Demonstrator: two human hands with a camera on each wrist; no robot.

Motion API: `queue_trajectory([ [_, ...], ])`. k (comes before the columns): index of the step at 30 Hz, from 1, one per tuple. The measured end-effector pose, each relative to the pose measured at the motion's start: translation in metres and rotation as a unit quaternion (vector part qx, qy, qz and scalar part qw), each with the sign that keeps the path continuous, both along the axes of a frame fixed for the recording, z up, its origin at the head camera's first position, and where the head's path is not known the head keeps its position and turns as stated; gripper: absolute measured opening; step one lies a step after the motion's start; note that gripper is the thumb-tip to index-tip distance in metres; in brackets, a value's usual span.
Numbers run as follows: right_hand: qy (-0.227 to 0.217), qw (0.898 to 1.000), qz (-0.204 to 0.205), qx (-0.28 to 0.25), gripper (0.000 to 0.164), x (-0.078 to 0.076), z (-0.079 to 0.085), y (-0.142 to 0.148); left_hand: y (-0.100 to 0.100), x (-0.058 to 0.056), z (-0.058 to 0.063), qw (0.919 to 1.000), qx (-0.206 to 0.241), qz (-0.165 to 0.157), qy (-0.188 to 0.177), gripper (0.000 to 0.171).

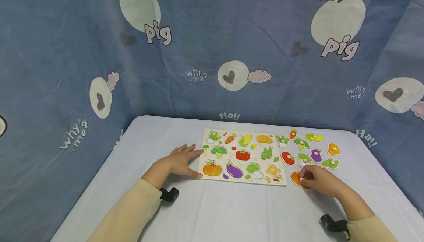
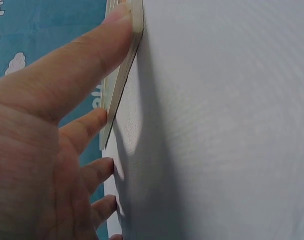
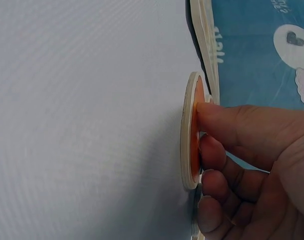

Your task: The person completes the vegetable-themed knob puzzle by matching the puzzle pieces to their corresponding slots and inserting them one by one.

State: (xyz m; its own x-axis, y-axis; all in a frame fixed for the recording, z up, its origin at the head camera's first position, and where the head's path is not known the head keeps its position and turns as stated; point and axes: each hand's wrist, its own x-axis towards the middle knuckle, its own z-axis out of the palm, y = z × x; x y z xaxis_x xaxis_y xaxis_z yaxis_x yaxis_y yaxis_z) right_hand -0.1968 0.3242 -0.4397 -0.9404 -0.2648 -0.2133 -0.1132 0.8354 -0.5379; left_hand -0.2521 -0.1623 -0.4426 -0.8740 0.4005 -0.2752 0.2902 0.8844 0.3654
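A wooden vegetable puzzle board (image 1: 243,157) lies flat on the white table. My left hand (image 1: 182,161) is at its left side with fingers spread; the thumb (image 2: 87,62) rests on the board's near left corner and the index fingertip touches its side edge. To the right of the board, my right hand (image 1: 319,179) pinches the orange pumpkin puzzle piece (image 1: 297,180) between thumb and fingers. In the right wrist view this piece (image 3: 194,155) shows edge-on, close over the cloth, its knob mostly hidden by the fingers.
Several loose knobbed pieces lie beyond my right hand, among them a tomato (image 1: 288,158), an eggplant (image 1: 316,155), a broccoli (image 1: 301,144), a carrot (image 1: 293,134) and peas (image 1: 330,163). A blue printed curtain (image 1: 185,98) stands behind the table.
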Motion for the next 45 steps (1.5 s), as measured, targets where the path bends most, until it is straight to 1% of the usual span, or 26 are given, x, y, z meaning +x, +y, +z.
queue_trajectory([
  [11, 0.01, 1.0, 0.007, 0.007, 0.012, 0.0, 0.0, 0.002, 0.0, -0.001, 0.001, 1.0, -0.005, 0.001, -0.002, 0.101],
  [18, 0.006, 1.0, 0.004, 0.013, 0.011, 0.001, 0.006, 0.002, 0.001, 0.003, 0.002, 1.0, -0.005, 0.0, 0.0, 0.101],
  [23, 0.004, 1.0, 0.01, 0.001, 0.011, 0.003, 0.013, 0.001, 0.001, 0.004, 0.003, 1.0, -0.005, -0.001, 0.002, 0.101],
  [27, 0.003, 1.0, 0.021, -0.017, 0.011, 0.004, 0.02, -0.001, 0.001, 0.003, 0.003, 1.0, 0.001, -0.006, 0.003, 0.1],
  [33, 0.011, 0.998, 0.053, -0.039, 0.01, 0.003, 0.028, -0.006, 0.001, 0.003, 0.003, 1.0, 0.002, -0.008, 0.003, 0.101],
  [40, 0.012, 0.997, 0.069, -0.045, 0.011, 0.0, 0.037, -0.016, 0.0, 0.004, 0.004, 1.0, 0.006, -0.006, 0.001, 0.1],
  [45, 0.03, 0.994, 0.094, -0.04, 0.011, 0.0, 0.043, -0.026, 0.001, 0.003, 0.005, 1.0, 0.007, -0.006, 0.0, 0.1],
])
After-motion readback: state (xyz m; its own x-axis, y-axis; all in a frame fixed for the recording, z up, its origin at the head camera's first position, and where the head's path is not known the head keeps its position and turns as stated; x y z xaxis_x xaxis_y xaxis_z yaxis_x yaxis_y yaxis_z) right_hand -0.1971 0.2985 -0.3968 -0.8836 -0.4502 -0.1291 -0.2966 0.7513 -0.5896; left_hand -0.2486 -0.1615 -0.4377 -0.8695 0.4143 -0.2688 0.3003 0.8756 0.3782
